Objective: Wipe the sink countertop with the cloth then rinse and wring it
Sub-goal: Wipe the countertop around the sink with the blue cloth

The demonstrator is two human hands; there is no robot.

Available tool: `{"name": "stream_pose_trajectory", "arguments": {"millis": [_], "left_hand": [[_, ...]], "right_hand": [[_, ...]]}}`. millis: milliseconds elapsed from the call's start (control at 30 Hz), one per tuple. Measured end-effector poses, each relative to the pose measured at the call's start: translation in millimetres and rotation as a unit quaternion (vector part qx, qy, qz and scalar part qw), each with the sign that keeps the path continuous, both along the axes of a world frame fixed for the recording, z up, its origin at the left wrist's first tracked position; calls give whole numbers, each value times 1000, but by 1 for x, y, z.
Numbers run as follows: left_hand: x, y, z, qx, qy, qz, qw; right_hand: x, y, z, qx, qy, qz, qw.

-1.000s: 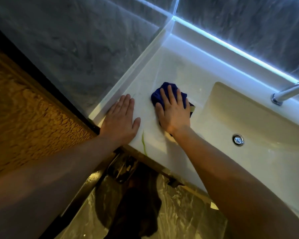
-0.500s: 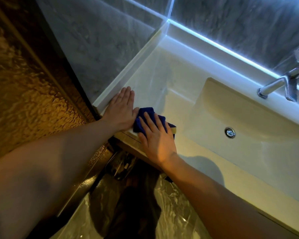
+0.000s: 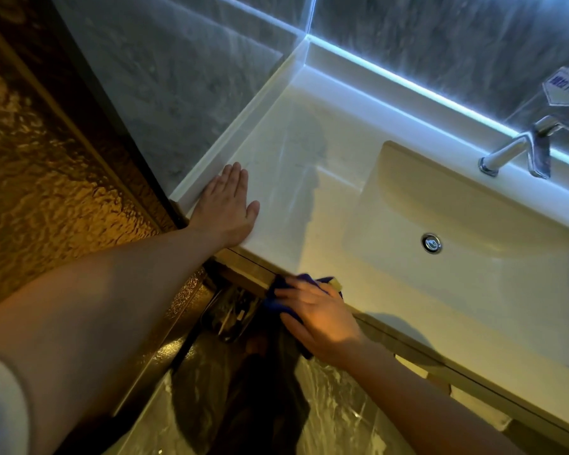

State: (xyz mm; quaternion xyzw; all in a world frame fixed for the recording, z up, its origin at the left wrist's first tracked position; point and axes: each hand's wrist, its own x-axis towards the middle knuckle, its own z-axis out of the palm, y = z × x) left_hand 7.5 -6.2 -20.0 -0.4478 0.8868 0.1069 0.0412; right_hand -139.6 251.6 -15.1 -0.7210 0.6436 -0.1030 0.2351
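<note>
The white countertop (image 3: 286, 149) runs left of the sunken sink basin (image 3: 473, 277). My left hand (image 3: 225, 206) lies flat, fingers straight, on the counter's near left corner. At the counter's front edge my right hand (image 3: 321, 318) presses the dark blue cloth (image 3: 284, 292) with its fingers spread over it. The cloth pokes out past the fingertips and hangs over the edge under the palm. A small yellow tag shows on the cloth by the knuckles.
A chrome faucet (image 3: 513, 152) stands at the back right, and a round drain (image 3: 431, 243) sits in the basin. Grey marble walls with a lit strip (image 3: 408, 83) close the back and left. A gold textured panel (image 3: 46, 159) stands left; glossy floor (image 3: 342, 408) lies below.
My right hand has drawn the cloth from the middle of the counter toward me and rightward, down to the front edge. My left hand stays flat on the left corner.
</note>
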Motion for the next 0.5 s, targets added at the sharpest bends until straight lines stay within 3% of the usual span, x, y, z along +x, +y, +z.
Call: {"name": "stream_pose_trajectory", "arguments": {"millis": [67, 233, 367, 500], "left_hand": [[0, 0, 0, 0, 2, 1, 1000], [-1, -1, -2, -7, 10, 5, 1000], [-2, -2, -5, -6, 18, 9, 1000], [-4, -4, -9, -16, 12, 20, 1000]], "right_hand": [[-13, 18, 3, 11, -54, -20, 998], [-65, -23, 30, -164, -168, -121, 965], [-127, -111, 33, -189, -137, -278, 932], [-172, -199, 22, -157, -57, -331, 929]]}}
